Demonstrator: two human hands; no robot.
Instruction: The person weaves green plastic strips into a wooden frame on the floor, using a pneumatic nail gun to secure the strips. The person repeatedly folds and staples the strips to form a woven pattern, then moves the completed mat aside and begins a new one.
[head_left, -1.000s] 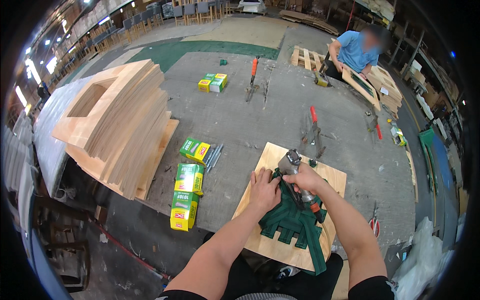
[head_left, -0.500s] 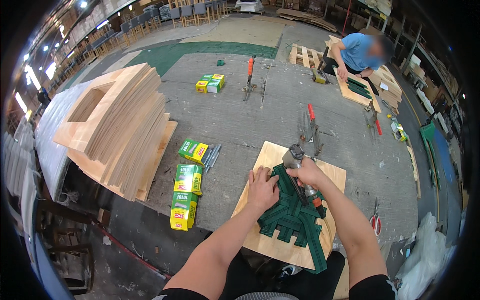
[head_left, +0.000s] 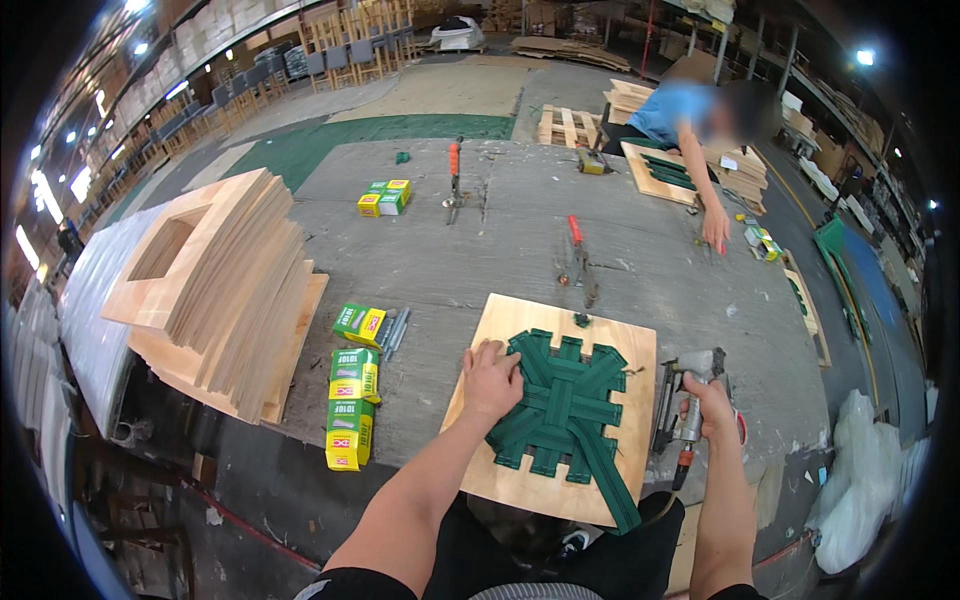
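My left hand [head_left: 492,380] lies with fingers spread on the left edge of green webbing straps [head_left: 560,400]. The straps are woven across a light wooden board [head_left: 636,420], and one long end runs down over its front edge. Past the board's right side, my right hand [head_left: 712,405] grips a pneumatic staple gun [head_left: 705,362], held off the webbing, with a hose fitting at its lower end. Red-handled scissors [head_left: 741,427] are partly hidden behind that hand.
Green-and-yellow boxes [head_left: 354,376] and loose staple strips [head_left: 397,333] lie left of the board, near a tall stack of cut boards [head_left: 240,290]. Red-handled [head_left: 575,232] and orange-handled [head_left: 455,162] tools are farther back. Across the table, a co-worker [head_left: 665,115] stretches out an arm.
My right hand has lifted the staple gun off the webbing and carried it right, beyond the board. My left hand stays on the webbing's left side. The co-worker's arm now reaches across the table.
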